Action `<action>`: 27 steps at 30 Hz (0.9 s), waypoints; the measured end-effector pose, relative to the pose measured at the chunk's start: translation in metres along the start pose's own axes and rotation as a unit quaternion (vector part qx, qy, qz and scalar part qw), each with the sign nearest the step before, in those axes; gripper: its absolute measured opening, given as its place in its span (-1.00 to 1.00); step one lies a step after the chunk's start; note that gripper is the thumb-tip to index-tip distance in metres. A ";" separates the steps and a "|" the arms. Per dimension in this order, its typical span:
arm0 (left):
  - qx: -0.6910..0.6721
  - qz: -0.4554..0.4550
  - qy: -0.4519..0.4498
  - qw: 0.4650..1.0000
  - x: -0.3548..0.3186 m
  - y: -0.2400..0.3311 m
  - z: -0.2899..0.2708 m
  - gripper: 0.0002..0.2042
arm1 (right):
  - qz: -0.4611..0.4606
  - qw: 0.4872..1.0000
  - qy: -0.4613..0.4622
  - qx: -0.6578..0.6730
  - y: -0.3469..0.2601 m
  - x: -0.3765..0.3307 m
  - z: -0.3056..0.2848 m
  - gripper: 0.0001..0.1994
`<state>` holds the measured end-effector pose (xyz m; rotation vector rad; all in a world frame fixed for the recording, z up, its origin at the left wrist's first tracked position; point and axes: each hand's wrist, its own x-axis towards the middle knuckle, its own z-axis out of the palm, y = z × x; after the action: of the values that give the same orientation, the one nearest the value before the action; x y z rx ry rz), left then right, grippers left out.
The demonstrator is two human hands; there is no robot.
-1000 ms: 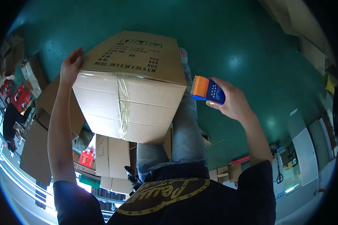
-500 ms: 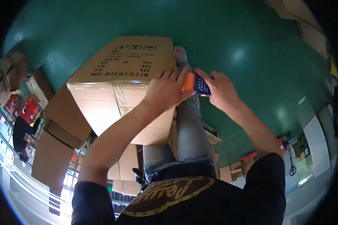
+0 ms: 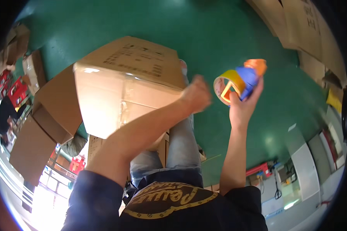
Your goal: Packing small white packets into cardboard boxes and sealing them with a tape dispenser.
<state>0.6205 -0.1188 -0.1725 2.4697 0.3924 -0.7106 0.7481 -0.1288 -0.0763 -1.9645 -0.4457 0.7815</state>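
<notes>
My right hand is closed round a tape dispenser, blue and orange, with a roll of yellow tape on it. It is raised above the green floor, apart from the carton. A large brown cardboard carton stands before my legs, with clear tape over its seam and dark print on the upper face. My left hand is by the carton's right edge. Motion smears its fingers, so whether they touch the carton or hold anything does not show.
An open carton with spread flaps stands to the left. Flattened cardboard lies at the far right. Red stools and a person in dark clothes are at the far left. A white board is at the lower right.
The dispenser has come away from the carton's right edge, moving right and up in my right hand, and has turned. My left hand has shifted right, from the carton's top edge.
</notes>
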 end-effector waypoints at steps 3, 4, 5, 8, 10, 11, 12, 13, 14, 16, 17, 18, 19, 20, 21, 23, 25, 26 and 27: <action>-0.517 0.001 0.358 0.778 -0.030 -0.010 -0.043 -0.68 | -0.043 0.985 -0.010 0.167 -0.022 -0.023 0.019 -0.30; -0.386 -0.066 0.417 0.820 -0.051 -0.033 -0.055 -0.65 | -0.035 0.983 0.017 0.179 -0.023 -0.030 0.029 -0.30; -0.248 -0.139 0.462 0.840 -0.069 -0.051 -0.059 -0.62 | -0.041 0.979 0.064 0.190 -0.025 -0.039 0.048 -0.31; -0.099 -0.091 0.374 0.918 -0.101 -0.108 -0.028 -0.60 | -0.265 0.956 0.050 0.116 0.012 -0.067 0.119 -0.31; -0.123 -0.098 0.143 0.977 -0.110 -0.133 -0.027 -0.64 | -0.300 0.930 -0.054 -0.204 0.055 -0.070 0.114 -0.20; -0.094 -0.124 0.179 0.971 -0.109 -0.136 -0.028 -0.67 | -0.271 0.957 0.004 -0.101 0.080 -0.068 0.114 -0.17; -0.068 -0.153 0.211 0.963 -0.109 -0.140 -0.029 -0.70 | -0.234 0.971 0.058 0.004 0.096 -0.063 0.114 -0.14; 0.030 -0.219 0.291 0.931 -0.126 -0.161 -0.034 -0.67 | -0.213 0.974 0.060 -0.046 0.096 -0.060 0.111 -0.09; 0.032 -0.228 0.290 0.929 -0.141 -0.178 -0.029 -0.67 | -0.247 0.964 0.044 -0.086 0.091 -0.057 0.114 -0.09; 0.002 -0.328 0.457 0.827 -0.161 -0.201 -0.023 -0.60 | -0.332 0.930 0.004 -0.159 0.075 -0.050 0.122 -0.10; -0.001 -0.332 0.460 0.824 -0.164 -0.208 -0.022 -0.60 | -0.336 0.928 0.000 -0.160 0.076 -0.051 0.127 -0.10; -0.007 -0.368 0.431 0.824 -0.165 -0.213 -0.022 -0.56 | -0.310 0.938 -0.013 -0.153 0.080 -0.052 0.132 -0.13; -0.014 -0.402 0.406 0.821 -0.163 -0.220 -0.025 -0.52 | -0.288 0.946 -0.024 -0.146 0.080 -0.049 0.136 -0.15; -0.017 -0.407 0.406 0.818 -0.169 -0.233 -0.024 -0.52 | -0.305 0.932 -0.010 -0.195 0.074 -0.053 0.143 -0.19; 0.011 -0.443 0.360 0.821 -0.178 -0.252 -0.023 -0.53 | -0.307 0.931 -0.016 -0.195 0.068 -0.056 0.150 -0.19; 0.004 -0.481 0.212 0.851 -0.184 -0.278 -0.036 -0.53 | -0.347 0.899 -0.007 -0.266 0.058 -0.052 0.150 -0.30; -0.112 -0.465 0.014 0.878 -0.189 -0.301 -0.075 -0.53 | -0.373 0.887 0.005 -0.271 0.055 -0.045 0.147 -0.33; -0.198 -0.438 -0.076 0.873 -0.186 -0.313 -0.087 -0.53 | -0.382 0.881 0.012 -0.278 0.054 -0.040 0.144 -0.33; -0.200 -0.440 -0.081 0.872 -0.187 -0.331 -0.079 -0.53 | -0.386 0.880 0.013 -0.277 0.052 -0.043 0.144 -0.33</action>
<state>0.3649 0.1722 -0.1476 1.7385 1.4793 -1.0353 0.6175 -0.0875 -0.1579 -2.0256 -1.4530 0.1009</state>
